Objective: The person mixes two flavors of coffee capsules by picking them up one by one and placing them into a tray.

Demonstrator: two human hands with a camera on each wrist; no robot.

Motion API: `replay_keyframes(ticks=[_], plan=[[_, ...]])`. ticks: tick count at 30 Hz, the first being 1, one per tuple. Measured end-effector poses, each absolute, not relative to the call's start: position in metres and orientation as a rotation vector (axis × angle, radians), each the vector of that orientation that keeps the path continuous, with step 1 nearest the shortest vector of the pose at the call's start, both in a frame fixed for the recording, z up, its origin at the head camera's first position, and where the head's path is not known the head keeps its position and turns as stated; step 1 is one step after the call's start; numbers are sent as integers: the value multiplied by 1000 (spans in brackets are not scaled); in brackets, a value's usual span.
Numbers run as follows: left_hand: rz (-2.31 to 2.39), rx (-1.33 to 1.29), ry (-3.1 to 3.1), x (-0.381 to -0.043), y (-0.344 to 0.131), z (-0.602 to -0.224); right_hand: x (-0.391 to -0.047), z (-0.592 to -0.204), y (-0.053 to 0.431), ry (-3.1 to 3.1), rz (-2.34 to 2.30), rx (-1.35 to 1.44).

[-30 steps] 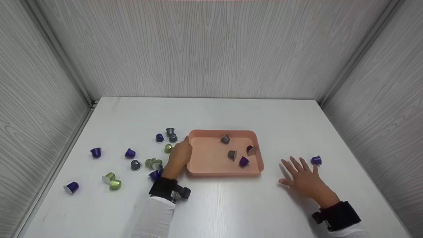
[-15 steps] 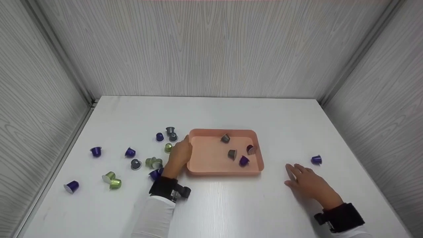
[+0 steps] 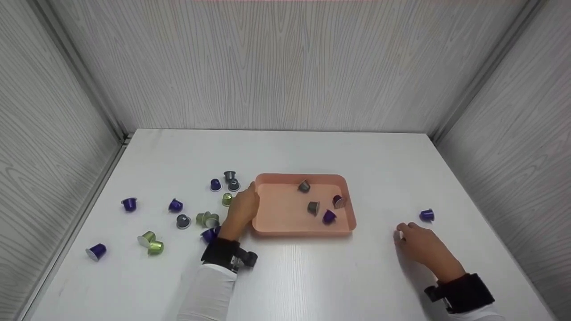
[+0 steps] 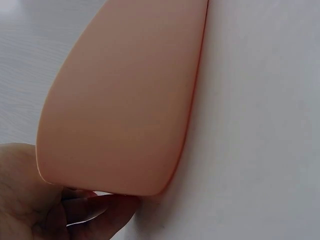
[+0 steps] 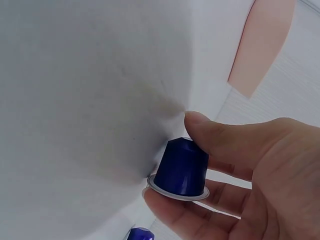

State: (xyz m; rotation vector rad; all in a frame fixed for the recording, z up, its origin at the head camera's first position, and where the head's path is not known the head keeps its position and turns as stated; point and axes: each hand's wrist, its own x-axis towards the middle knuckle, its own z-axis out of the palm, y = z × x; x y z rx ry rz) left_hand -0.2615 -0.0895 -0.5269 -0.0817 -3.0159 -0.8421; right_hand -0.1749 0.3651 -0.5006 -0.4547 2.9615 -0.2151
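My left hand (image 3: pixel 242 208) grips the left side of a shallow pink tray (image 3: pixel 285 233); in the left wrist view its fingers (image 4: pixel 102 215) curl under the tray's end. Inside the tray lie several coffee capsules, including a grey one (image 3: pixel 313 207) and a purple one (image 3: pixel 329 217). On the right side of the table my right hand (image 3: pixel 421 247) holds a dark blue coffee capsule (image 5: pixel 181 169) between thumb and fingers, the silver rim toward the fingers. That capsule is mostly hidden under the hand in the head view. Another blue capsule (image 3: pixel 427 215) lies just beyond the knuckles.
Left of the tray, several loose capsules are scattered over the white table (image 3: pixel 303 281): purple ones (image 3: pixel 129 204), green ones (image 3: pixel 155 248) and grey ones (image 3: pixel 183 221). One purple capsule (image 3: pixel 208 235) sits beside the left wrist. Pale wood-grain panels (image 3: pixel 276 67) enclose the back and sides.
My right hand has gone from spread fingers to curled ones, drawing slightly back and right, and now pinches the blue capsule. The left hand and tray stay in place.
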Motion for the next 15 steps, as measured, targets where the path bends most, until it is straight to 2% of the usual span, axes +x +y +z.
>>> replay_keyframes(ticks=[9,15], plan=[[-846,-81,-3004,-261,-89,-529,-178,-500,358,3049,-217,-586],[-847,-69,-3004,-262,-89,-529,-185,-497,348,3017,-205,-576]])
